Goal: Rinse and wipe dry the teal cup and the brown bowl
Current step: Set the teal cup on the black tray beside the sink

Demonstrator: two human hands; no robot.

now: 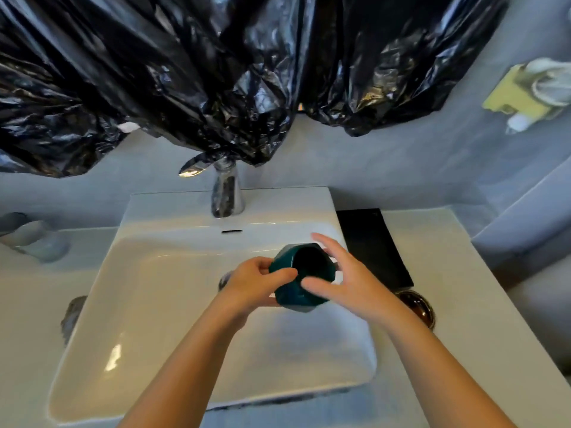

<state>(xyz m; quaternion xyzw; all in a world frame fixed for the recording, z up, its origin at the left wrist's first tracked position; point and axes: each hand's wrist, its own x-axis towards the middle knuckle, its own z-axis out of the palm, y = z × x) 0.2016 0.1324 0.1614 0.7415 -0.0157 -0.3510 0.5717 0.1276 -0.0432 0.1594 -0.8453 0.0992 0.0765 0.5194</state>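
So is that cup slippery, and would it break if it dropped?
The cup looks stiff: its faceted sides keep shape in the left hand. Its smooth surface may slip when wet. It could chip on the hard sink.

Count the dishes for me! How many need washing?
2. The teal cup is over the sink, gripped by the left hand; the brown bowl sits right of the sink. Blurry grey things at far left might be more cups.
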